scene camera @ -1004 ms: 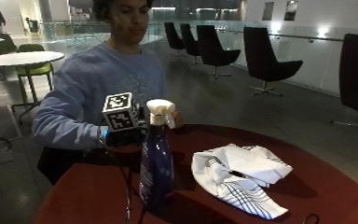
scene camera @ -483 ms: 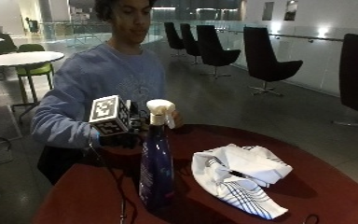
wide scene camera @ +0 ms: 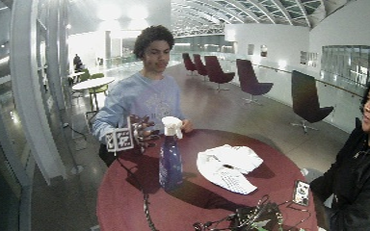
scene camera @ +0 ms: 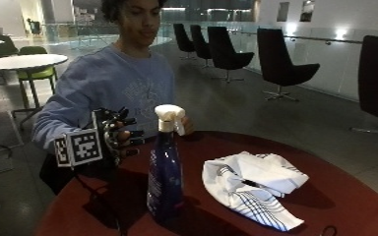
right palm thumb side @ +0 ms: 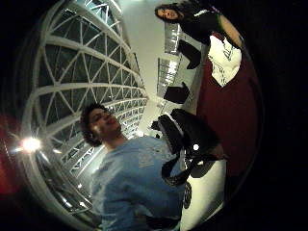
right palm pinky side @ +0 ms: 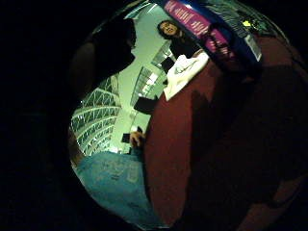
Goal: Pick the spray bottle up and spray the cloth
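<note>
A person in a light blue sweatshirt (scene camera: 113, 83) sits at a round dark red table (scene camera: 346, 196), where a blue spray bottle (scene camera: 165, 179) with a white trigger head (scene camera: 170, 118) stands upright near the edge at about seven o'clock from the table's middle. The gloved right hand (scene camera: 120, 135) hovers just beside the bottle's neck at its nine o'clock, fingers spread and holding nothing, apart from the bare left hand (scene camera: 187, 124) behind the trigger head. A crumpled white cloth (scene camera: 254, 189) with dark stripes lies on the table at the bottle's three o'clock, well apart from it.
</note>
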